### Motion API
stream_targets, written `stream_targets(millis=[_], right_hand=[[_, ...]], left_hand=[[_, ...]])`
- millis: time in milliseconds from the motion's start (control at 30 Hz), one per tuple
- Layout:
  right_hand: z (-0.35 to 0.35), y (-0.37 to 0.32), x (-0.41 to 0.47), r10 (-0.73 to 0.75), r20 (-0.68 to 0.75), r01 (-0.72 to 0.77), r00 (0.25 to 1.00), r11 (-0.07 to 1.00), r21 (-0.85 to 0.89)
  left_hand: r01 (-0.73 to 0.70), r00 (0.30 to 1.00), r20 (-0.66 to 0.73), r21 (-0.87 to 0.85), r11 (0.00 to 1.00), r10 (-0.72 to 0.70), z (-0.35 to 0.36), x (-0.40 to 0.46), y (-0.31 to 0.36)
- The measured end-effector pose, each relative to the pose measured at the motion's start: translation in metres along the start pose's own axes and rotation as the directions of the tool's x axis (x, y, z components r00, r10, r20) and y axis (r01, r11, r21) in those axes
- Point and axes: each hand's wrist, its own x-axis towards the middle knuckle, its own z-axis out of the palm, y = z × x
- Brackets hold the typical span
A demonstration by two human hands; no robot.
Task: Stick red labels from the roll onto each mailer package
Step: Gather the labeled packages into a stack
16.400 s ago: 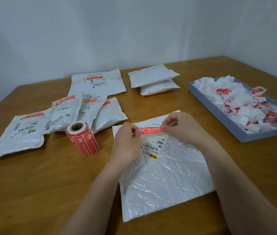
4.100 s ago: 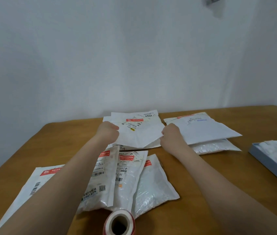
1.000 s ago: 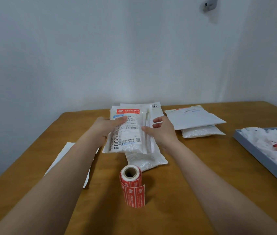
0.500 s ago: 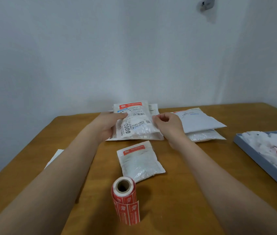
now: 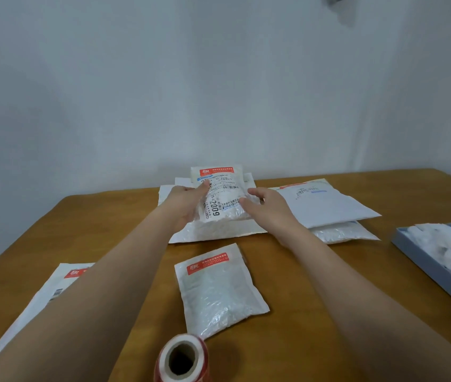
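While both of my hands reach to the far middle of the table (image 5: 315, 312), the labelled mailer (image 5: 220, 195) with the bold "2009" print sits between them on top of the back stack (image 5: 213, 230). My left hand (image 5: 184, 204) holds its left edge, thumb over the printed face and fingers curled under. My right hand (image 5: 267, 208) lies against its right side with the fingers straight and slightly apart, touching rather than gripping. A red label already runs across the top of this mailer.

Compared with half a second ago, the mailer stands a little more upright and farther back on the stack, and my right hand has let go of its pinch at the edge and opened out beside it. The small mailer (image 5: 219, 289), which also has a red label along its top, has not shifted from the bare wood nearer to me.

Closest to me, the label roll (image 5: 181, 359) stands at the bottom edge of the view, its hollow core facing up, just beside the small mailer's near corner. My left forearm covers much of another labelled mailer (image 5: 53, 293) at the left edge. To the right of the stack lie two more mailers (image 5: 326, 208), one on the other. Far right, the grey tray (image 5: 436, 271) holds crumpled white backing scraps.
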Motion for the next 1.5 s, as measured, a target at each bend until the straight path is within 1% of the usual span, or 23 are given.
stream_targets(millis=[133, 233, 300, 333, 400, 433, 533, 567, 633, 700, 733, 767, 833, 867, 900, 1000, 1133, 1200, 1267, 1400, 1500], right_hand=[[0.001, 0.003, 0.013, -0.047, -0.007, 0.045, 0.999, 0.991, -0.128], [0.006, 0.006, 0.019, -0.037, 0.022, 0.04, 0.999, 0.983, -0.178], [0.012, 0.009, 0.021, -0.005, 0.056, 0.017, 0.998, 0.978, -0.208], [0.014, 0.01, 0.022, 0.006, 0.065, 0.008, 0.998, 0.976, -0.219], [0.018, 0.011, 0.022, 0.013, 0.06, 0.001, 0.998, 0.973, -0.232], [0.019, 0.011, 0.022, 0.008, 0.056, 0.005, 0.998, 0.972, -0.235], [0.017, 0.007, 0.02, -0.029, 0.043, 0.038, 0.999, 0.973, -0.229], [0.016, 0.006, 0.019, -0.039, 0.039, 0.047, 0.998, 0.973, -0.226], [0.013, 0.007, 0.02, -0.044, 0.037, 0.052, 0.998, 0.967, -0.251], [0.01, 0.012, 0.022, 0.006, 0.031, 0.004, 1.0, 0.948, -0.318], [0.007, 0.014, 0.021, 0.049, 0.02, -0.038, 0.999, 0.923, -0.384], [0.003, 0.015, 0.02, 0.094, 0.0, -0.083, 0.996, 0.875, -0.476], [-0.007, 0.017, 0.014, 0.154, -0.043, -0.143, 0.987, 0.733, -0.665], [-0.011, 0.017, 0.011, 0.17, -0.055, -0.157, 0.984, 0.68, -0.717], [-0.015, 0.018, 0.007, 0.175, -0.064, -0.164, 0.983, 0.65, -0.742], [-0.025, 0.022, -0.002, 0.175, -0.091, -0.181, 0.98, 0.619, -0.765], [-0.035, 0.028, -0.012, 0.332, -0.014, -0.21, 0.943, 0.563, -0.8], [-0.036, 0.033, -0.014, 0.36, 0.013, -0.198, 0.933, 0.543, -0.816], [-0.036, 0.038, -0.014, 0.317, -0.011, -0.192, 0.948, 0.546, -0.815], [-0.031, 0.049, -0.009, 0.196, -0.061, -0.167, 0.979, 0.593, -0.787], [-0.028, 0.055, -0.003, 0.124, -0.116, -0.168, 0.985, 0.624, -0.763]], left_hand=[[0.016, 0.995, 0.094, -0.02, 1.0, -0.014, 0.005, 0.009, 0.0], [0.038, 0.994, 0.102, 0.033, 0.999, -0.041, 0.011, 0.013, -0.005], [0.061, 0.997, 0.046, 0.119, 0.991, -0.067, 0.017, 0.018, -0.009], [0.063, 0.998, -0.006, 0.175, 0.983, -0.063, 0.018, 0.019, -0.01], [0.047, 0.994, -0.109, 0.314, 0.948, -0.013, 0.019, 0.017, -0.008], [0.031, 0.994, -0.106, 0.349, 0.937, 0.007, 0.019, 0.017, -0.006], [-0.085, 0.996, 0.04, 0.297, 0.951, 0.077, 0.024, 0.017, 0.001], [-0.112, 0.993, 0.064, 0.269, 0.957, 0.098, 0.027, 0.015, 0.003], [-0.136, 0.99, 0.066, 0.214, 0.967, 0.125, 0.033, 0.013, 0.005], [-0.132, 0.991, 0.046, 0.182, 0.974, 0.125, 0.038, 0.01, 0.006], [-0.121, 0.992, 0.043, 0.177, 0.977, 0.116, 0.039, 0.01, 0.006], [-0.105, 0.994, 0.043, 0.18, 0.978, 0.098, 0.039, 0.011, 0.005], [-0.071, 0.997, 0.038, 0.186, 0.98, 0.065, 0.04, 0.01, 0.005], [-0.059, 0.998, 0.036, 0.194, 0.979, 0.053, 0.04, 0.009, 0.005], [-0.047, 0.999, 0.032, 0.21, 0.977, 0.041, 0.041, 0.008, 0.005], [-0.018, 1.0, 0.025, 0.236, 0.972, 0.012, 0.042, 0.009, 0.002], [0.009, 1.0, 0.008, 0.216, 0.976, -0.011, 0.043, 0.011, 0.001], [0.011, 1.0, 0.0, 0.191, 0.981, -0.012, 0.043, 0.012, 0.001], [0.013, 1.0, -0.01, 0.168, 0.986, -0.011, 0.043, 0.014, 0.001], [0.014, 1.0, -0.028, 0.119, 0.993, -0.01, 0.043, 0.018, 0.002], [0.009, 0.998, -0.057, 0.02, 1.0, -0.008, 0.042, 0.022, 0.003]])
